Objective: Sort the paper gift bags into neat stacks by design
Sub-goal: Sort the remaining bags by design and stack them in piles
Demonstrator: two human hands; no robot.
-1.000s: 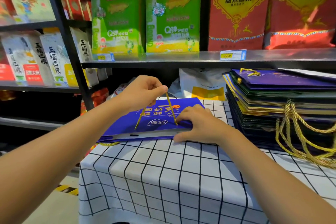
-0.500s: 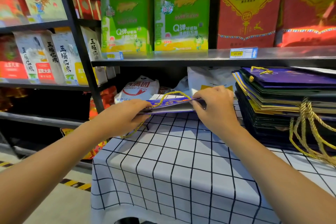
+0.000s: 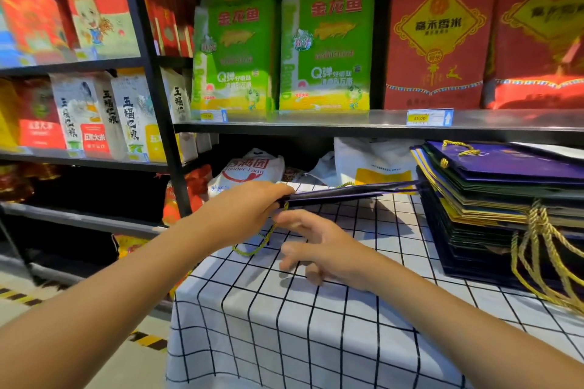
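A flat purple gift bag hangs level above the checked table, seen edge-on, its far end near the big stack. My left hand pinches its near end; a yellow cord handle dangles below that hand. My right hand hovers just under the bag, fingers spread, holding nothing. A tall stack of folded gift bags, purple, green and gold-edged, sits on the right of the table, yellow cords spilling down its front.
The table wears a white cloth with a black grid. A metal shelf runs close above the stack, loaded with green and red rice boxes. White sacks lie behind the table. Floor with hazard tape lies to the left.
The purple bag was lifted off the table and turned edge-on. My right hand let go of its far end and dropped below it; only my left hand holds it.
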